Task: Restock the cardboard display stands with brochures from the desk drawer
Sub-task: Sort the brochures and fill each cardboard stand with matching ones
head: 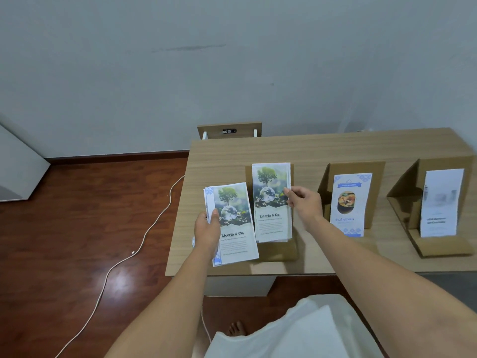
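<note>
My left hand (206, 228) grips a stack of brochures (236, 228) by its left edge, a tree-and-globe "Liceria & Co." sheet on top, over the desk's left end. My right hand (302, 202) pinches the right edge of the same kind of brochures (271, 218) standing in the left cardboard stand (280, 250). The middle stand (353, 167) holds a blue-trimmed food brochure (349, 205). The right stand (444, 245) holds a pale white brochure (440, 202).
The wooden desk (296, 148) stands against a grey wall. A white cable (144, 236) trails over the red-brown floor to the left. A small wooden shelf (229, 130) sits behind the desk. My bare foot (237, 328) shows below the desk edge.
</note>
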Tool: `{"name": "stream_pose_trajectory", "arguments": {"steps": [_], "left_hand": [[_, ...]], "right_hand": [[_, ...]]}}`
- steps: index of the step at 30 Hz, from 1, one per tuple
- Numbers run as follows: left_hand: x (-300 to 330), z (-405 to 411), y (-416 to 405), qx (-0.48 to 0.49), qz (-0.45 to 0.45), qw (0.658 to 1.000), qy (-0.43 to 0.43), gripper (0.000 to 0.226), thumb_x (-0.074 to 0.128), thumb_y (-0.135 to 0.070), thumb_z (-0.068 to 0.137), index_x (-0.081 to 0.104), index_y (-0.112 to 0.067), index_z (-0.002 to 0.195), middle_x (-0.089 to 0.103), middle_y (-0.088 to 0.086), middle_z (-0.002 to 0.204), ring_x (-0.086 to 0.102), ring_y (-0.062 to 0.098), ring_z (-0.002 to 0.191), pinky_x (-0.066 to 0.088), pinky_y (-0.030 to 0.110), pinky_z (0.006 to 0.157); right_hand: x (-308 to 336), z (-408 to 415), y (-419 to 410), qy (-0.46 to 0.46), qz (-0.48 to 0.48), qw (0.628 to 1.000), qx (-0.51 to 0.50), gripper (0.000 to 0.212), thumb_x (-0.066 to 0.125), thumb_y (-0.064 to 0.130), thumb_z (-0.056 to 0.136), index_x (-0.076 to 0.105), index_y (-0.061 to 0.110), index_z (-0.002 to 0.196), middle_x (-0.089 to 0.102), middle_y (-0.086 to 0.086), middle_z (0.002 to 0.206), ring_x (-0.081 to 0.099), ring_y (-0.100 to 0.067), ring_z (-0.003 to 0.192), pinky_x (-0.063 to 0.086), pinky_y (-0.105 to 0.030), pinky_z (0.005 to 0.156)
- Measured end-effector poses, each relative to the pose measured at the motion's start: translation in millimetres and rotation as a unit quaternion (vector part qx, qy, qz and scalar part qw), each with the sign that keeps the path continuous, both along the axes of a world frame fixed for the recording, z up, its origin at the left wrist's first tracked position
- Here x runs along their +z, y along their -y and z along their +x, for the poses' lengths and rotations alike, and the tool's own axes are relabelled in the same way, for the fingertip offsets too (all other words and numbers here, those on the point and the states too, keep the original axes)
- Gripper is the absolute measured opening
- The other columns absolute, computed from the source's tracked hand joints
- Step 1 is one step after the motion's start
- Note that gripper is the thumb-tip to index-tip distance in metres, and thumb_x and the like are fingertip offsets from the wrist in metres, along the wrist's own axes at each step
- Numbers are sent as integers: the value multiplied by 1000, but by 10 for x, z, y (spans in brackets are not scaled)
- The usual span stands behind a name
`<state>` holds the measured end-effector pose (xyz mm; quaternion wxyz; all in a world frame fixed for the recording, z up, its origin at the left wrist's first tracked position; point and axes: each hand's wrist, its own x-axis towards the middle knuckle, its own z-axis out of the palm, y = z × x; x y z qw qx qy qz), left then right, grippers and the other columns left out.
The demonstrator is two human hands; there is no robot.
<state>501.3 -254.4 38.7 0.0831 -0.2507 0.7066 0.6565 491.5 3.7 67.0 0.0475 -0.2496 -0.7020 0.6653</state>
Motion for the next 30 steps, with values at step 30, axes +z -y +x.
{"name": "stream_pose_trajectory", "arguments": {"steps": [30], "left_hand": [[23,117,163,37,21,998,38,25,56,-28,107,65,-6,115,78,12,96,76,29,80,61,36,66]], "right_hand": [[-440,-1,89,63,72,995,-12,19,68,24,97,70,5,100,75,-10,96,69,-18,83,52,-19,66]]}}
